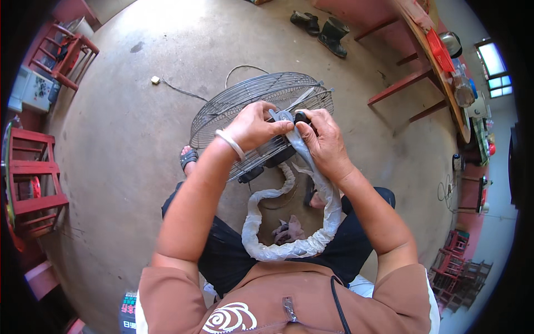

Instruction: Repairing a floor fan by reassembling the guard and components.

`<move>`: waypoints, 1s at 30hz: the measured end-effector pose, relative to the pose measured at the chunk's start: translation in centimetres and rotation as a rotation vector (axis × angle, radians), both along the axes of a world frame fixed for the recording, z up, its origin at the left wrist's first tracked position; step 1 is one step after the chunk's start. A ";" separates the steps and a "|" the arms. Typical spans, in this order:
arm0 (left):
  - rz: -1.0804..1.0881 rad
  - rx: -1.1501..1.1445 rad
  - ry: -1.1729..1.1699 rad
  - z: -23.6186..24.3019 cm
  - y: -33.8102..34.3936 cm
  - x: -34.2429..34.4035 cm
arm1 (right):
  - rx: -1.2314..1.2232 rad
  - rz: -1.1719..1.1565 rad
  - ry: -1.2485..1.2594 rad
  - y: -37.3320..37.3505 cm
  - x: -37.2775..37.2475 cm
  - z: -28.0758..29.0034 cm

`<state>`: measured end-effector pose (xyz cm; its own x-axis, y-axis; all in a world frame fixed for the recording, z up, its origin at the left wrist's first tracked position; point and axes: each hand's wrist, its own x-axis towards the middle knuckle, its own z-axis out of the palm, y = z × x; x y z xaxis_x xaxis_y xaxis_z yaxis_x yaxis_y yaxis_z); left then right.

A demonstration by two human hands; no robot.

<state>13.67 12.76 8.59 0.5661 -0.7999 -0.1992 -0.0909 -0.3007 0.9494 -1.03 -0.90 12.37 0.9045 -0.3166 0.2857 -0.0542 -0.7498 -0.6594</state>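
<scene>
We see a smooth floor (122,139) catching bright light (172,16) toward its far end, red wooden furniture (39,205) on our left, and a counter (425,45) near 1 window (492,58) on our right.

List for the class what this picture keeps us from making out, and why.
Head view, hidden: what exactly lies under the white wrapping; it covers its core.
Head view, hidden: the full shape of the black part; the right hand covers some.
Head view, partly hidden: the right foot, behind the white wrapping.
Head view, cut off: the brown shirt, by the lower edge.
</scene>
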 end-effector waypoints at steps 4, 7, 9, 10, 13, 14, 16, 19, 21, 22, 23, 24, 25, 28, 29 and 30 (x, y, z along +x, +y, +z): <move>-0.328 0.108 0.306 1.5 0.0 1.2 | -0.057 0.000 0.042 0.4 -0.1 0.1; -0.233 0.116 0.266 0.6 -0.1 0.4 | -0.117 -0.085 0.098 1.1 -0.7 0.2; -0.200 0.030 0.286 1.5 -0.3 -0.9 | -0.105 -0.127 0.109 1.4 -1.7 0.1; -0.187 0.077 0.209 1.3 -0.3 -1.5 | -0.097 -0.159 0.131 1.6 -2.4 0.0; -0.156 0.067 0.233 2.6 0.7 -3.8 | -0.052 -0.148 0.054 2.4 -4.6 0.6; -0.165 0.080 0.231 2.7 0.9 -4.4 | -0.036 -0.116 0.000 2.7 -5.2 0.8; -0.114 0.003 0.243 2.6 1.2 -5.4 | -0.019 -0.114 -0.021 1.7 -5.6 0.8; -0.077 -0.006 0.147 0.4 0.0 -5.6 | 0.346 -0.218 -0.138 -0.3 -5.8 -0.6; -0.049 0.100 0.102 1.0 -0.3 -5.9 | 0.725 -0.196 -0.064 -1.2 -5.9 -0.5; -0.043 0.085 0.107 0.9 -0.6 -5.9 | 1.109 -0.177 0.017 -1.8 -5.9 -0.4; -0.038 0.076 0.064 1.0 -0.7 -5.9 | 1.223 -0.165 0.061 -2.3 -5.9 -0.2; -0.032 0.067 0.022 1.2 -0.8 -6.0 | 1.205 -0.165 0.072 -2.6 -6.1 0.1; -0.033 0.114 0.007 1.3 -0.8 -6.1 | 1.143 -0.167 0.112 -2.9 -6.3 0.6; -0.042 0.152 -0.052 1.6 -0.8 -6.0 | 1.078 -0.123 0.181 -3.1 -5.7 2.7; -0.034 0.145 -0.040 1.8 -0.7 -6.0 | 1.094 -0.088 0.199 -3.0 -5.4 3.3; -0.029 0.148 -0.059 1.9 -0.6 -5.9 | 1.087 -0.087 0.213 -2.6 -4.8 3.8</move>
